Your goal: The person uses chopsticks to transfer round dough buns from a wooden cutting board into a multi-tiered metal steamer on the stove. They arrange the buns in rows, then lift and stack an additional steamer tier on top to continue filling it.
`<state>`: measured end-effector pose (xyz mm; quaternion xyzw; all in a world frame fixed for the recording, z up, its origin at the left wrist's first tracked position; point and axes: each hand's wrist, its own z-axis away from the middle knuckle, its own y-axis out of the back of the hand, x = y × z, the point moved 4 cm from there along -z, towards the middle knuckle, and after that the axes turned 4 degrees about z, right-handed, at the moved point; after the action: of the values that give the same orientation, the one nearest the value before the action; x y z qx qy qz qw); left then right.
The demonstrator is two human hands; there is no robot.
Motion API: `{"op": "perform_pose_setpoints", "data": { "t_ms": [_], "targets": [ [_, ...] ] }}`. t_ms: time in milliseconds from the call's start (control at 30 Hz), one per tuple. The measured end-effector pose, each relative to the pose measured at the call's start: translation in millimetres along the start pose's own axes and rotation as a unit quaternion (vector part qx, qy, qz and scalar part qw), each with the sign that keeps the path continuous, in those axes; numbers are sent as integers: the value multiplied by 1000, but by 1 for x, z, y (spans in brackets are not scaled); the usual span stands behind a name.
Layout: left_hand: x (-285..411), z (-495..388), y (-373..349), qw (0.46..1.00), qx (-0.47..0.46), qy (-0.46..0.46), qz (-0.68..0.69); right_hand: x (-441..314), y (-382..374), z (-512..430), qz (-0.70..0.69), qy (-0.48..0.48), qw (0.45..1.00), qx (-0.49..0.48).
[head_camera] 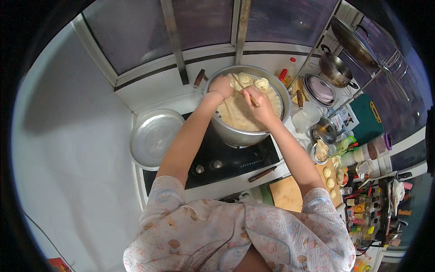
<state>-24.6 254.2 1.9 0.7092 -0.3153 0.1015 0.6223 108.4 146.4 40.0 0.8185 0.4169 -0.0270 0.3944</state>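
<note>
A large aluminium steamer pot (229, 125) stands on the black cooktop (217, 180), lined with a pale cloth (238, 114). Pleated buns, among them one bun (261, 83), sit on the cloth along the pot's far side. My right hand (259, 103) is above the cloth, closed around wooden chopsticks (245, 87) that slant up and left towards the buns. At the pot's left inner side, my left hand (221, 86) reaches down to the cloth. Its fingertips are partly hidden, so I cannot tell whether it grips anything.
An aluminium lid (157, 139) lies left of the pot. Wooden-handled pot grips stick out at both sides. On the right are a plastic jug (306, 116), a glass-lidded pot (323, 131), a board with several buns (329, 172), and a metal rack holding pans (336, 69).
</note>
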Motion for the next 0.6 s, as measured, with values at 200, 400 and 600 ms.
{"op": "perform_pose_setpoints", "data": {
  "t_ms": [200,400,600],
  "targets": [
    [6,12,2,998,37,5,55,-12,9,6,57,100,993,8],
    [24,25,28,984,127,-18,123,-24,17,1,77,124,989,29],
    [38,43,51,939,279,-111,171,-42,44,-1,50,107,989,94]
  ]
}}
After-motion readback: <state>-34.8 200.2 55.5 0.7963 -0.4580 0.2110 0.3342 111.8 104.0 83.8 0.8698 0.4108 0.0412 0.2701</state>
